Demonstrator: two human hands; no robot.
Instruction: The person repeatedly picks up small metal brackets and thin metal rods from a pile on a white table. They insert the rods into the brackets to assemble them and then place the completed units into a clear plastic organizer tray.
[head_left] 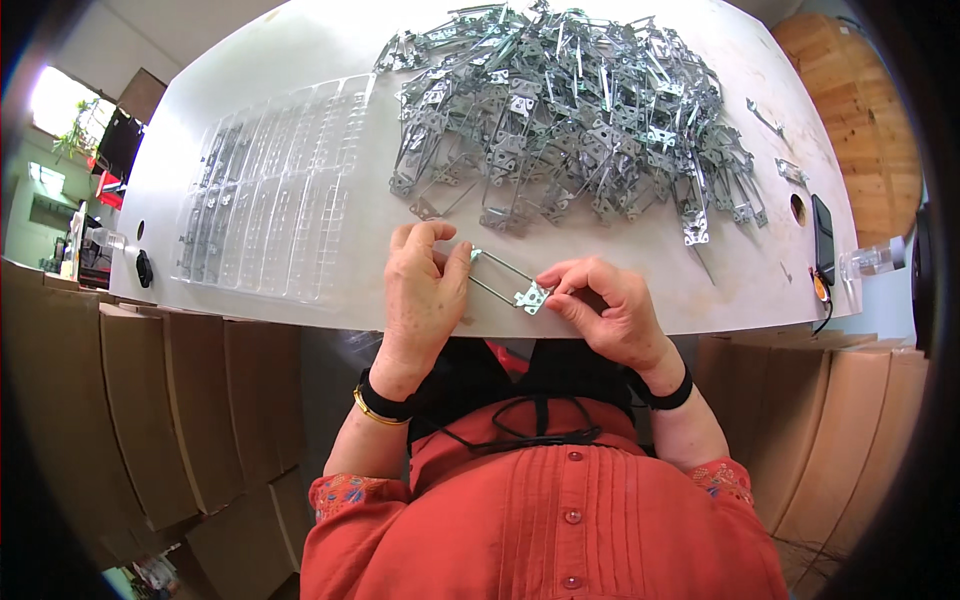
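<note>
Between my two hands, over the near part of the white table, is a metal bracket (532, 298) with two thin parallel rods. My left hand (426, 285) pinches its left end between thumb and fingers. At the other end, the flat plate with holes is pinched by the thumb and fingertips of my right hand (606, 308). Beyond my hands lies a large heap of similar metal brackets (580, 120), tangled together. To the left, a clear plastic tray (285, 190) with long slots has several metal pieces lined up in its leftmost slots.
A phone (823, 238) and a clear plastic bottle (873, 260) are at the table's right edge. Two loose metal parts lie right of the heap. A small black object (144, 268) sits at the left edge. Cardboard boxes (130, 400) stand below the table on both sides.
</note>
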